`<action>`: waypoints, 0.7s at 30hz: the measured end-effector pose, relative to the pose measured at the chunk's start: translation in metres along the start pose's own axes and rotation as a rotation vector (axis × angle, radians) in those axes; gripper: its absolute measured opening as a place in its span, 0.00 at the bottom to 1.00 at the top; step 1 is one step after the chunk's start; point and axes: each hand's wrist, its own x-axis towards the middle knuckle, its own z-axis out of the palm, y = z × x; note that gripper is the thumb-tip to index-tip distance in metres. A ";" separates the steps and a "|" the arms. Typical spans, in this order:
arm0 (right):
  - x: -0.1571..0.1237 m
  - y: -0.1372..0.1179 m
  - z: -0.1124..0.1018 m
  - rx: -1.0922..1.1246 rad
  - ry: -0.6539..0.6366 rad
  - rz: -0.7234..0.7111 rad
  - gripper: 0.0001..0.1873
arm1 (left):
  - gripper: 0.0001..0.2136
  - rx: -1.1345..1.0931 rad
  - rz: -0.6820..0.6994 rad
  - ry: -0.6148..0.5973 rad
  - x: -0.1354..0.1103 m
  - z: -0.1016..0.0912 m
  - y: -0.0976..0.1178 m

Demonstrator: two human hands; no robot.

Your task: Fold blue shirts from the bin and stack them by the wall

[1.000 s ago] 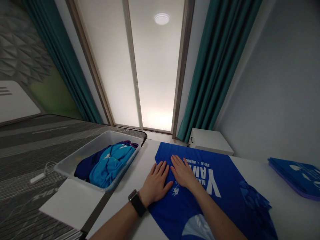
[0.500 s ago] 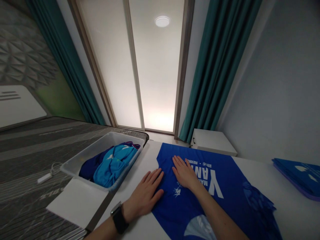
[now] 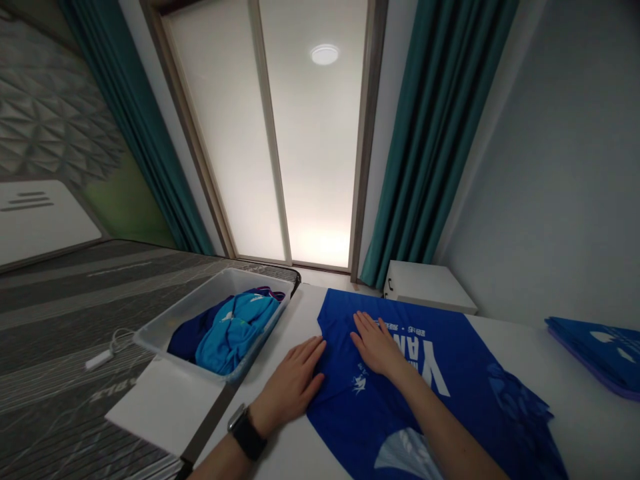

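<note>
A blue sports shirt (image 3: 345,393) with white lettering lies spread out on a white table (image 3: 295,320). My right hand (image 3: 377,343) rests flat on the shirt's upper part, fingers stretched out, beside the lettering, some of which my hand and forearm cover. My left hand (image 3: 293,380), with a dark watch on the wrist, lies flat across the shirt's left edge, its fingertips touching the cloth and its palm over the table. Neither hand grips anything.
Left of the table, a clear plastic bin (image 3: 165,323) holds crumpled blue clothes (image 3: 235,333). A white power strip (image 3: 99,360) and a white board (image 3: 170,400) are near it. At the far right lies a folded blue garment stack (image 3: 600,353). A white cabinet (image 3: 427,283) stands behind the table.
My right hand has slid slightly to the right over the shirt, covering more of the lettering. My left hand stays by the shirt's left edge. The view has shifted a little.
</note>
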 end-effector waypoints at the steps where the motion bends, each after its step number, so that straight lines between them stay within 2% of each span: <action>1: -0.003 0.002 -0.004 0.011 -0.010 0.011 0.34 | 0.27 0.013 0.030 -0.029 0.000 0.000 0.002; 4: -0.019 0.011 -0.013 0.033 -0.051 0.044 0.34 | 0.29 0.052 0.084 -0.080 -0.001 0.001 0.003; 8: -0.061 0.031 -0.010 -0.003 -0.069 0.065 0.33 | 0.29 0.093 0.156 -0.093 0.000 0.004 -0.003; 14: -0.130 0.063 0.004 -0.069 0.045 0.085 0.33 | 0.28 0.126 0.226 -0.095 0.002 0.006 -0.007; 18: -0.157 0.069 0.007 -0.070 0.100 0.113 0.34 | 0.29 0.134 0.259 -0.101 0.002 0.003 -0.008; 21: -0.167 0.065 0.008 -0.065 0.080 0.153 0.35 | 0.29 0.143 0.275 -0.109 0.001 0.000 -0.010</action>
